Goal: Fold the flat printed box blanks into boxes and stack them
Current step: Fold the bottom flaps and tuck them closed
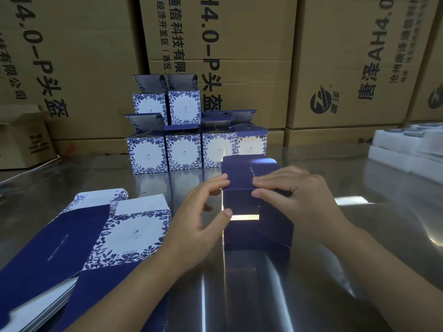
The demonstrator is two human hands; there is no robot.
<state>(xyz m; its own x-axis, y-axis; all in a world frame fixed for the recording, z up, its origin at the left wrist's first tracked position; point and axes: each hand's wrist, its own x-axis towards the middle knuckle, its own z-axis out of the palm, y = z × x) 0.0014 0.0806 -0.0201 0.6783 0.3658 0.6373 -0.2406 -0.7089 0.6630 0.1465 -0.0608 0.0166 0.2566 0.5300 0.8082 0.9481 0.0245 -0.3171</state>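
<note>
mid-fold on one dark blue box, standing on the shiny metal tabletop with its end facing the camera. left hand at the box's left edge, thumb against the corner, fingers curled toward the top flap: a loose, fairly wide grip, steadying rather than clamping. right hand on the box's right side, fingertips pinching the front edge of that flap, a narrow grip holding the flap down along its crease. a side flap juts out on the box's right, not yet tucked; a bright gap shows through the middle of the box, so the end is open.

left of the box, just beside the left forearm, a pile of flat printed blanks, blue with white floral panels. behind the box, well back on the tabletop, the stack of finished boxes: a lower row of four or so, two more on top, most with lid flaps standing open. right of the box and far off, white foam trays. brown shipping cartons behind everything.

judged step: closing the end of this box. likely next: fold the side flap inward, press the top flap over it and tuck the tongue in, keeping the walls square so the card does not buckle; then carry the box back to the stack.
</note>
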